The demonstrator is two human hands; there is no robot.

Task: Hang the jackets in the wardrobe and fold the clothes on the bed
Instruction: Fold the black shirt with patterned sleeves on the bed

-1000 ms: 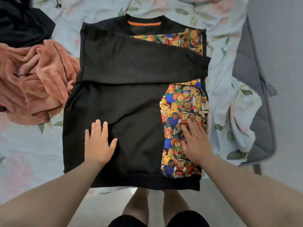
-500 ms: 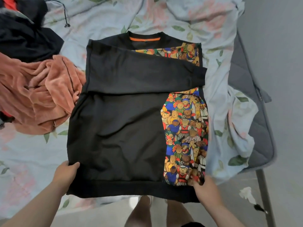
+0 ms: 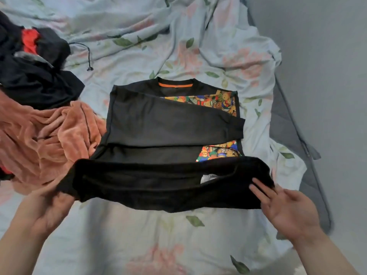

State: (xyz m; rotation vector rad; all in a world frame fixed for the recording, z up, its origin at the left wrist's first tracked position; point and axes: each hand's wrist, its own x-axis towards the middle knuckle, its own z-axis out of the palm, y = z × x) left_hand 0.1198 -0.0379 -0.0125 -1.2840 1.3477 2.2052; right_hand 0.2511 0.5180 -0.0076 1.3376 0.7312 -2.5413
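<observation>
A black sweatshirt with a teddy-bear print panel and an orange neck label lies flat on the bed, one sleeve folded across its chest. Its bottom hem is lifted off the sheet and turned up toward the collar. My left hand grips the hem's left corner. My right hand, palm toward me, pinches the right corner, with its fingers lying over the fabric and its thumb hidden.
A crumpled pink fleece garment lies left of the sweatshirt, touching its edge. Behind it is a heap of black clothes with a red patch. The floral bedsheet covers the bed; the grey mattress edge and a wall are on the right.
My hands went from lying flat on the sweatshirt to its bottom corners, and have now lifted the hem and carried it up over the lower half of the garment.
</observation>
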